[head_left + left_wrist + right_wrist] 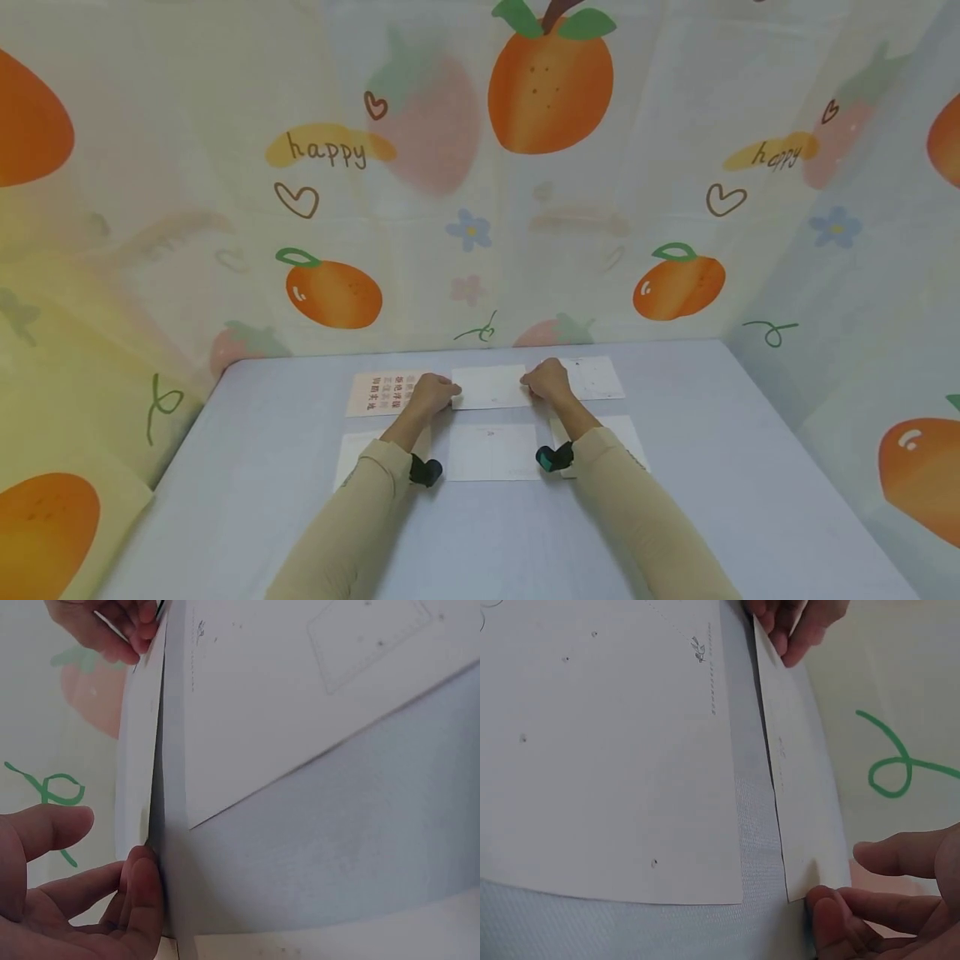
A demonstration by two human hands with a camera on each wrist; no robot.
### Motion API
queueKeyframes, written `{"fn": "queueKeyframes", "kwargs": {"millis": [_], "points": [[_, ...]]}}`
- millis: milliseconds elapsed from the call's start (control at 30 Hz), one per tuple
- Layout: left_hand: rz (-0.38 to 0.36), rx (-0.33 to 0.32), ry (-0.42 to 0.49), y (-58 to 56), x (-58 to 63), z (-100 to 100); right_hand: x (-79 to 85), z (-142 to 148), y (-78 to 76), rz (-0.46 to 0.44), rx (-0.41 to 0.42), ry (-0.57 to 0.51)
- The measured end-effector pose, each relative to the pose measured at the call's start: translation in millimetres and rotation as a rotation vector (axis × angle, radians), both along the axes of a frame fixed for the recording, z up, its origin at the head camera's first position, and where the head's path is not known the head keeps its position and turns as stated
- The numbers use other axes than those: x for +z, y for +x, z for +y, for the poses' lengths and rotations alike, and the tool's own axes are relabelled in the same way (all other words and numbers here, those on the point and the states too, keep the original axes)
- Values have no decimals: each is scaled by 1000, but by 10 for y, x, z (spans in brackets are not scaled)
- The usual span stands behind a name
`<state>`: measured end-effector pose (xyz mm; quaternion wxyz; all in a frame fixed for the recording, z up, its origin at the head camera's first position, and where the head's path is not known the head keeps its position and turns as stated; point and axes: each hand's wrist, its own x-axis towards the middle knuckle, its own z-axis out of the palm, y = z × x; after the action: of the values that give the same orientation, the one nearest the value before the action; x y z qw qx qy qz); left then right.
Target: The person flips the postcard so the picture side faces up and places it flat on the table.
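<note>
A white card (pixel 489 387) lies in the middle of the back row on the table. At its left end is my left hand (pixel 431 393), bent fingertips (pixel 142 889) touching the corner while the thumb stands apart. My right hand (pixel 549 379) is at the opposite end, its fingertips (pixel 829 911) against that corner and its thumb also away from the card. Just in front lies another white card (pixel 492 452) with faint printing. Beside my left hand is a pinkish card (pixel 375 393) with red lettering, partly covered by the hand.
Behind my right hand lies another white card (pixel 596 377). Two front-row cards, one left (pixel 358 454) and one right (pixel 624 433), are partly hidden under my forearms. A fruit-patterned curtain (pixel 480 250) rises at the table's back edge.
</note>
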<state>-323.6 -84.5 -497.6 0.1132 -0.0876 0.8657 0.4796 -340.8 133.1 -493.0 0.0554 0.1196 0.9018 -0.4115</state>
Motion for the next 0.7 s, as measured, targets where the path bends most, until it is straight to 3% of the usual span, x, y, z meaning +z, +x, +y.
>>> {"fn": "queueKeyframes", "kwargs": {"millis": [367,700], "points": [[-52,6,55,-16,9,-11,-15,37,-50,-44,-62,-87],[-52,-3,98,3,-1,-7,-29,40,-66,-50,-76,-159]]}}
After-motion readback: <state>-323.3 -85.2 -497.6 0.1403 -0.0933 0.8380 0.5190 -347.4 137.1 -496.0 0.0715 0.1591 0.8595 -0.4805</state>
